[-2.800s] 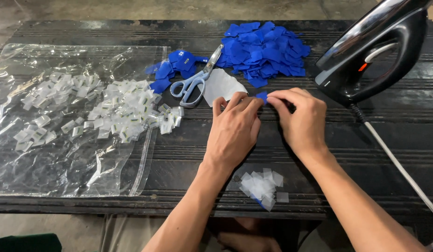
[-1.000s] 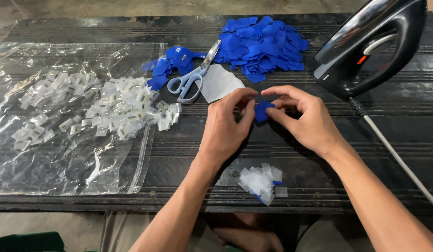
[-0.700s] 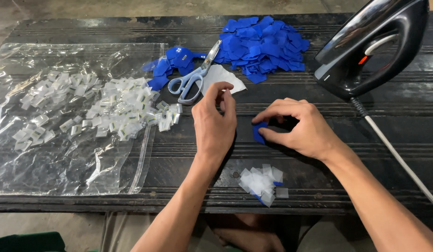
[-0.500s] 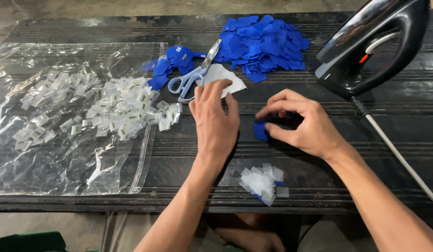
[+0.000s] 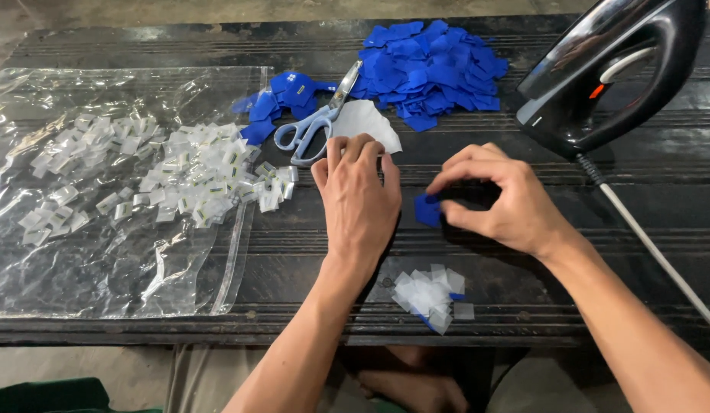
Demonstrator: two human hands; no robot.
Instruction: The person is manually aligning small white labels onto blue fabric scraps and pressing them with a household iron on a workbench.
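On the dark ribbed table (image 5: 661, 229), the left hand (image 5: 359, 203) has let go of the small blue piece (image 5: 427, 209) that both hands pinched a second ago and now lies flat, fingers together and holding nothing, its fingertips reaching the white sheet (image 5: 366, 124) beside the scissors (image 5: 315, 122). That leaves the piece to the right hand (image 5: 504, 195) alone, curled with thumb and forefinger closed on its edge. It is a little folded square of deep blue, held just above the tabletop between the two hands, matching the heap of blue pieces (image 5: 431, 70) farther back, near the iron (image 5: 615, 73)
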